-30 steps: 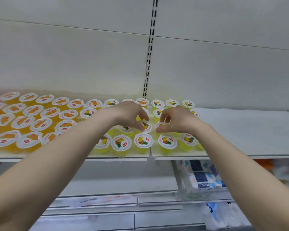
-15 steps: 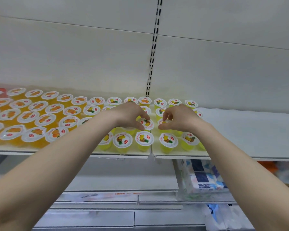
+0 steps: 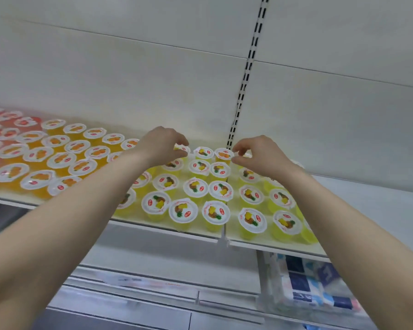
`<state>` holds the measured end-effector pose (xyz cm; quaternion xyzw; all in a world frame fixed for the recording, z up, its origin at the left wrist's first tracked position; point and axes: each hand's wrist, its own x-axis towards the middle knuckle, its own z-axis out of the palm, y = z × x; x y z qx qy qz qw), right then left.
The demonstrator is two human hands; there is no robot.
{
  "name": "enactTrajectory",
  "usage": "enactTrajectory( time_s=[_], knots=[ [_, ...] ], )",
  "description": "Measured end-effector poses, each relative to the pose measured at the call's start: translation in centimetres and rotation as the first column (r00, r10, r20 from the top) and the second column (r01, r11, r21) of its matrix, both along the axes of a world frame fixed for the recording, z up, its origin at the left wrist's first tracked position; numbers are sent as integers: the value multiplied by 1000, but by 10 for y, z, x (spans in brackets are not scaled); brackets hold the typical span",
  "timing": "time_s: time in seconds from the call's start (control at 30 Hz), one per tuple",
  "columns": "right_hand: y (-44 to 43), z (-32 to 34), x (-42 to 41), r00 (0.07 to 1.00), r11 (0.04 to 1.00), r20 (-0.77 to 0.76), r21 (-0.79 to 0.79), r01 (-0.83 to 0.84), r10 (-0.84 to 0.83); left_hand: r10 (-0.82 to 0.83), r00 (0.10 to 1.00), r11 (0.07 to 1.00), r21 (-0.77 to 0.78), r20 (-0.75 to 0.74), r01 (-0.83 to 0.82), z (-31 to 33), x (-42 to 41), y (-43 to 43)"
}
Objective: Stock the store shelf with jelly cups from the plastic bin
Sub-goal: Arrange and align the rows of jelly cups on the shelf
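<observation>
Yellow pineapple jelly cups (image 3: 193, 186) stand in rows on the white store shelf (image 3: 377, 208). Both my arms reach to the back row. My left hand (image 3: 161, 146) curls its fingers and thumb round a back-row jelly cup (image 3: 183, 148), mostly hidden by the hand. My right hand (image 3: 258, 154) pinches another back-row cup (image 3: 246, 154) between thumb and fingers near the shelf joint. Between my hands stand a yellow cup (image 3: 203, 152) and an orange-topped cup (image 3: 223, 154). The plastic bin is out of view.
Orange jelly cups (image 3: 57, 159) fill the shelf's left part, with red ones (image 3: 0, 129) at the far left. A slotted upright (image 3: 248, 67) runs up the back wall. Wrapped blue-and-white packs (image 3: 308, 282) sit on the lower shelf at the right.
Both hands have moved from the middle rows toward the back row of yellow cups. The view has shifted, so the shelf now slopes down to the right.
</observation>
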<state>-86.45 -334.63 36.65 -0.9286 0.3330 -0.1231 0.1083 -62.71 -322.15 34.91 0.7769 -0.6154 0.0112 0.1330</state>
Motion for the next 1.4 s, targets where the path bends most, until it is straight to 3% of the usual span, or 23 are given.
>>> enactTrajectory(
  time_s=[0.23,0.53,0.9,1.17,1.27,1.4],
  knots=[
    [-16,-15,65,995,996,-60,-53,-77,74,84,996,990,118,-5,-83,-16,26,-19],
    [-19,-29,108,971,998,-235,-65,19,-34,41,998,981,187,57,-51,-18,33,-42],
    [-10,-37,121,976,984,-151,-109,139,-155,-48,998,984,172,50,39,-21,51,-53],
    [-6,-37,113,981,986,-108,-61,153,-159,-61,997,996,74,50,57,-24,55,-42],
    [-1,-27,99,990,990,-1,-16,140,-140,-94,995,996,-2,20,94,-19,58,-29],
    [13,-18,82,999,995,-16,85,49,-48,-144,989,982,116,-29,147,-10,57,-9]
  ],
)
